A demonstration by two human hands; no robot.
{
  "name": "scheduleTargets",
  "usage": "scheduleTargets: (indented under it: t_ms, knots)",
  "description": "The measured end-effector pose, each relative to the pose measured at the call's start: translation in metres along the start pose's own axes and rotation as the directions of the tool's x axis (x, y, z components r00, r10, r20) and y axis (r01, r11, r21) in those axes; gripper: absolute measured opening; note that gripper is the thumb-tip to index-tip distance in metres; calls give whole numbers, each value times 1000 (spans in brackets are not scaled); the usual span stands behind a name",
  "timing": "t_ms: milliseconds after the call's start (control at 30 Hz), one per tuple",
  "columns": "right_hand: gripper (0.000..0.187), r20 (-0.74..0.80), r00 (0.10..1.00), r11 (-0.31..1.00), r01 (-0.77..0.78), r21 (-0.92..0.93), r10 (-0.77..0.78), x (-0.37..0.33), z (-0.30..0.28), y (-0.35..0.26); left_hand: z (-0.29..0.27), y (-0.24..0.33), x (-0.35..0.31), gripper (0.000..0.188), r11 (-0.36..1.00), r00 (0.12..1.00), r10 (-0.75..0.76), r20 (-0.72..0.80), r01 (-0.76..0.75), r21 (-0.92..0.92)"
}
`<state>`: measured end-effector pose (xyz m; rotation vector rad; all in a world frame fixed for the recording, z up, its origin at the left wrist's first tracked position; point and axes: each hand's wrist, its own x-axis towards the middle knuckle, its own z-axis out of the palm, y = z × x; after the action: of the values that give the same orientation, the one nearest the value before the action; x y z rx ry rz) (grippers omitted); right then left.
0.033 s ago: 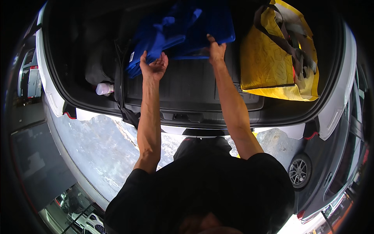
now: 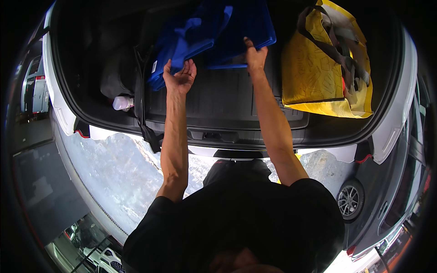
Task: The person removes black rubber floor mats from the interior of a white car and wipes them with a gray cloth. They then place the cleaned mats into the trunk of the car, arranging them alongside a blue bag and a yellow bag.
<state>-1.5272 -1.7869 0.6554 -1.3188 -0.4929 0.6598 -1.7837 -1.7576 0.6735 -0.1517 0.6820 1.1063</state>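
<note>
Two folded blue bags with a glossy surface lie in the far middle of a car boot. My left hand (image 2: 180, 78) is at the near edge of the left blue bag (image 2: 182, 43), palm up, its curled fingers and thumb closed on that edge. Loose blue handles lie across this bag. My right hand (image 2: 256, 58) pinches the near edge of the flatter blue bag (image 2: 250, 27), thumb on top and fingers partly hidden. The two bags overlap or lie close together; their far parts fade into shadow.
A yellow bag (image 2: 312, 75) with dark handles stands at the boot's right, things inside it. At the left lie a dark bundle (image 2: 119, 77), a pale bottle (image 2: 122, 103) and a black strap (image 2: 142, 109). The boot sill (image 2: 218, 136) crosses in front of me.
My right hand has shifted slightly right and up along with its blue bag, and the gap between the two bags is a little wider. My left hand stays in place.
</note>
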Motion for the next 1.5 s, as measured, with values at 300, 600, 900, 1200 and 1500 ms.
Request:
scheduleTargets:
  t_ms: [300,600,900,1200,1500]
  knots:
    - [29,-2,981,917,180,-355,-194,-31,-105,-41,-70,-74,-1,40,976,988,-107,109,125,-181]
    - [23,-176,922,918,294,-266,-346,-122,-144,-63,-38,-206,-60,43,750,801,-495,337,590,-300]
    - [53,-124,990,931,-15,365,65,-100,-189,-2,-49,-181,-69,77,333,758,-639,-134,429,839]
    - [77,-19,962,936,261,-236,-273,-124,-119,-37,-145,-51,82,99,-802,352,489,798,-179,570]
    - [52,108,981,844,-193,500,160,-87,-181,34,-113,-65,81,114,-19,998,50,35,-34,999]
